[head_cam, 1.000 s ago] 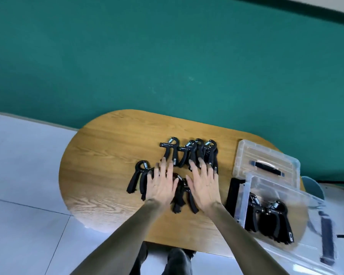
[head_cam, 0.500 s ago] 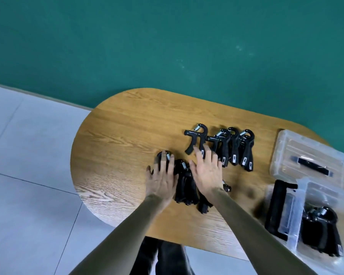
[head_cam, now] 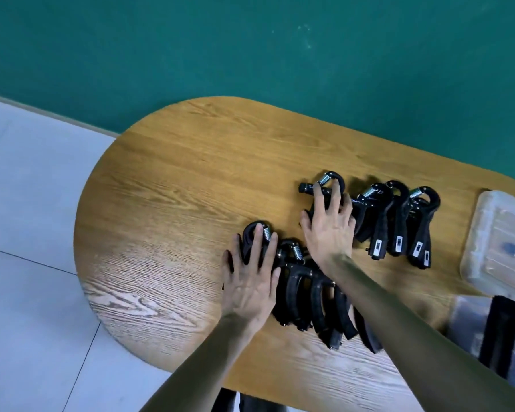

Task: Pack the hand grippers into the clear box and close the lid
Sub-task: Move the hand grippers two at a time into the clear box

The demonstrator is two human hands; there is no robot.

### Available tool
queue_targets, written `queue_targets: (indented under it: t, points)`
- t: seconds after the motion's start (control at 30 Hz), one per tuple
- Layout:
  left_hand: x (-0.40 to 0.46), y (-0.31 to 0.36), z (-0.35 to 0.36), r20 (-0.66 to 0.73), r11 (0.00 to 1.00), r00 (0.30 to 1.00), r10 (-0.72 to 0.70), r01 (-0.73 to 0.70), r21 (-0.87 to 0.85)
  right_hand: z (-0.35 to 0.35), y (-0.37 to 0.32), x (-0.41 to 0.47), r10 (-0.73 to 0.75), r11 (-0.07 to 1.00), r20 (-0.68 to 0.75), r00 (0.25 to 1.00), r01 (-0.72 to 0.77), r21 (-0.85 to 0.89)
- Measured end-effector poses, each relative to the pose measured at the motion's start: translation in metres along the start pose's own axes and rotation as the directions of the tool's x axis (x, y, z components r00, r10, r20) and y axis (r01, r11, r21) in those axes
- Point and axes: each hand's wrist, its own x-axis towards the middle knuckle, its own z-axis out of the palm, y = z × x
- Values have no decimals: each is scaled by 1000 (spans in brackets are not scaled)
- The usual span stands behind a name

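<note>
Against a green wall, our wooden table (head_cam: 167,203) holds two bunches of hand grippers. Our left hand (head_cam: 250,272) lies flat, fingers spread, on the near bunch (head_cam: 315,295); our right hand (head_cam: 329,227) presses open on the far bunch (head_cam: 399,221). Neither clasps anything. At the right edge sits the clear box (head_cam: 488,331), its lid (head_cam: 494,242) just behind.

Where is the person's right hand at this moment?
Head view, right of centre: the right hand lies spread on the leftmost hand gripper of the far row, beyond the left hand.
</note>
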Motion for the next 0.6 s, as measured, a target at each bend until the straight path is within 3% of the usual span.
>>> queue_targets:
  t: [0.23,0.43,0.6]
  points:
    - [5,-5,-5,-30,999,999,26,-27,-35,13,-13,10,35,999,30,999,-36,6]
    - [10,-6,-11,-73,999,997,28,-30,-25,12,-8,2,-183,981,87,979,187,-49]
    - [15,-4,-22,-40,999,999,24,-22,36,11,-9,9,-164,984,50,985,167,-57]
